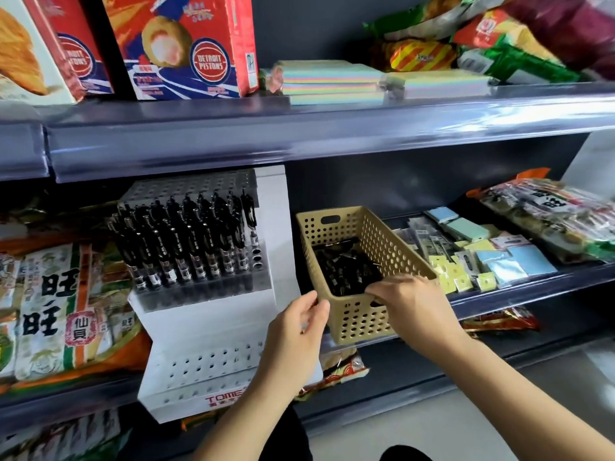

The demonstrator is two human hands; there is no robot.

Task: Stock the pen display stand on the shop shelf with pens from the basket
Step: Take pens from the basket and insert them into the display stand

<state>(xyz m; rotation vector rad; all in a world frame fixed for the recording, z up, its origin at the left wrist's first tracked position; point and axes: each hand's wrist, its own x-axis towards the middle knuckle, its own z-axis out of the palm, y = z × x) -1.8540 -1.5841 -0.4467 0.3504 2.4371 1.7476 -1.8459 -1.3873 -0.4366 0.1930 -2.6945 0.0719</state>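
Pen display stand [213, 314]: white, left of your hands, base reads "TOME…" | basket [357, 322]: just right of it, long axis running away from you, pens [346, 269] inside | right hand [412, 304]: grips its near rim | left hand [299, 324]: at its near-left corner, grip unclear, nearer the stand | boxes [186, 44] above: "DETROIT PISTONS".

one wide-angle view from the person's head, facing forward and slightly down, close to the shop shelf [532, 287]. the pen display stand [213, 314] fills left of centre, the basket [359, 321] the middle, and both arms enter from below.
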